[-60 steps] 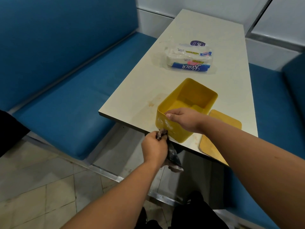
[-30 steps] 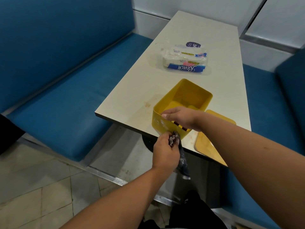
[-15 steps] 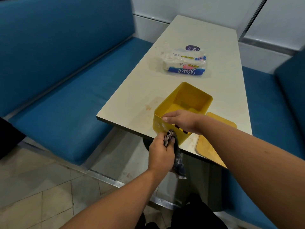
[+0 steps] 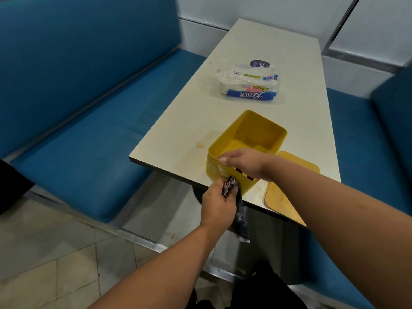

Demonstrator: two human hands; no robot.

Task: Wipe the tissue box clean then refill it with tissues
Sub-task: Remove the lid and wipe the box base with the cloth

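Note:
An open yellow tissue box (image 4: 252, 134) stands at the near edge of the white table (image 4: 256, 50). My right hand (image 4: 244, 162) grips its near rim, fingers curled over the wall. My left hand (image 4: 217, 202) holds a dark crumpled cloth (image 4: 239, 210) against the box's near outer wall; the cloth's tail hangs below the table edge. The box's yellow lid (image 4: 287, 186) lies flat on the table to the right of the box. A plastic pack of tissues (image 4: 247, 84) lies farther back on the table.
Blue padded benches run along both sides of the table, left (image 4: 84, 134) and right (image 4: 365, 141). A tiled floor (image 4: 49, 264) lies below left. Brownish stains (image 4: 199, 144) mark the tabletop left of the box.
My left hand with the cloth has shifted back and forth along the box's near wall. My right hand has kept its grip on the rim. The camera has drifted slightly.

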